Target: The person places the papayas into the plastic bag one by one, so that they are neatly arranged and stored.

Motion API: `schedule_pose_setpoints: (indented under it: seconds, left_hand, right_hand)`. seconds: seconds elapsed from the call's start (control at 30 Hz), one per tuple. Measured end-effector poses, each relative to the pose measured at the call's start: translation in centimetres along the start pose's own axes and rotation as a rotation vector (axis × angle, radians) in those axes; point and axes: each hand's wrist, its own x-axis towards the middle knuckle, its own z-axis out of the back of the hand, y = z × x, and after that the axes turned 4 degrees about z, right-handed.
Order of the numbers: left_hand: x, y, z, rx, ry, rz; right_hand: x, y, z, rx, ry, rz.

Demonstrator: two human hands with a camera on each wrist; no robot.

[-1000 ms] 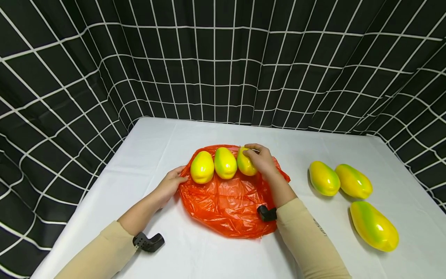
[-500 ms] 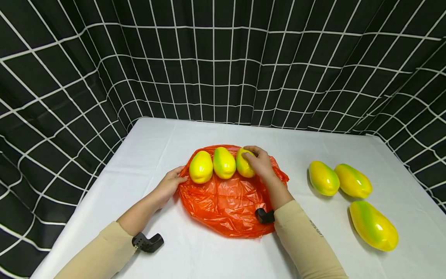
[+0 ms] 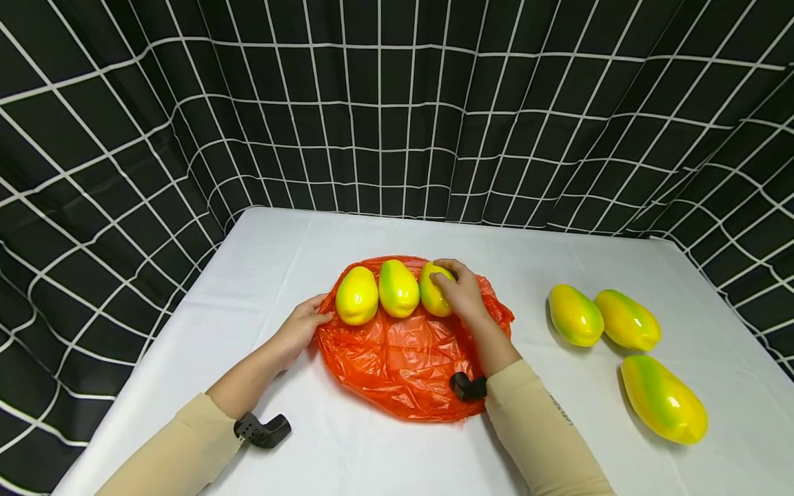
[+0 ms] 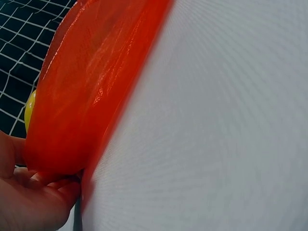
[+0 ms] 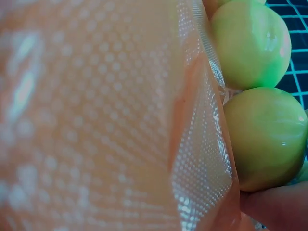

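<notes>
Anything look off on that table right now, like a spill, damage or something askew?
Nothing stands out: no spill or damage shows. The red bag is wrinkled, which seems normal for thin plastic. Three yellow-green fruits sit in a row by its far edge; three others lie on the white table.

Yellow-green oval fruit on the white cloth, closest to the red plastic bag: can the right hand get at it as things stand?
Likely yes, once the right hand releases the fruit it grips; only the bag and cloth lie between.
</notes>
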Motion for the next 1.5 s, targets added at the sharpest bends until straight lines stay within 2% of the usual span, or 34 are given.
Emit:
schedule_pose_setpoints:
  seconds: [0.43,0.7,0.9,1.07,1.27,1.4,1.5]
  left_hand:
    - [-0.1,-0.1,0.1,0.008,-0.002,-0.003]
    - [-0.1,-0.1,0.0,0.01,-0.006,-0.004]
    - [-0.1,-0.1,0.0,0.002,-0.009,-0.003]
    - [-0.2,-0.1,0.1,0.012,-0.003,0.001]
    - [-0.1,-0.1,0.1,0.02,-0.006,0.018]
    - [-0.1,-0.1,0.1,0.021,-0.005,0.02]
    - [-0.2,-0.1,0.1,0.019,-0.004,0.017]
  right_hand:
    - [-0.1,0.5,0.1,-0.036,0.0,0.018]
    - [-0.7,2.0,1.6,-0.06,-0.028,0.02]
    - [-1.7,3.4,4.0,-0.014,-0.048,0.009]
    - [-2.6,4.0,6.2,-0.051,-0.095,0.042]
    - [-3.8,4.0,9.1,-0.081,-0.203,0.042]
    - [-4.5,3.6,11.5,-0.168,-0.302,0.028]
    - [-4.8,2.9,13.2,-0.21,-0.352,-0.014]
